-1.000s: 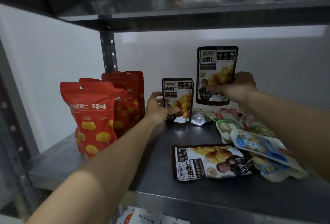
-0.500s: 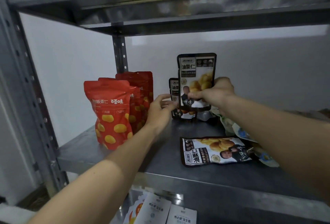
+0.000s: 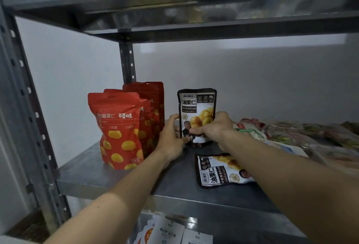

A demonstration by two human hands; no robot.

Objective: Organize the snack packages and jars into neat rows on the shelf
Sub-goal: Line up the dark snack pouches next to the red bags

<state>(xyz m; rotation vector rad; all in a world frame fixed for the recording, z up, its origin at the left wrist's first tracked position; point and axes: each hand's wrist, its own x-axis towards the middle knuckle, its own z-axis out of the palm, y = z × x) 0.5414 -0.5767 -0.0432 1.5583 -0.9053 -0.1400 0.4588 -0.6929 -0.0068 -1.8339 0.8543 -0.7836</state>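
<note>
A black chestnut pouch (image 3: 197, 105) stands upright near the back of the metal shelf (image 3: 108, 177). My right hand (image 3: 213, 127) pinches its lower front, and my left hand (image 3: 171, 137) grips its left edge at the bottom. Whether another black pouch stands behind it is hidden. Several red chestnut pouches (image 3: 118, 129) stand in a row at the left, close to my left hand. Another black pouch (image 3: 219, 172) lies flat on the shelf, partly under my right forearm.
A loose heap of mixed snack packets (image 3: 287, 137) lies at the right. Grey uprights (image 3: 127, 63) stand at the back and at the left front. The shelf above hangs low. White packets (image 3: 167, 232) lie on the shelf below.
My right hand brought the raised black pouch down and left until it stands in front of the one my left hand steadied. The view shifted left.
</note>
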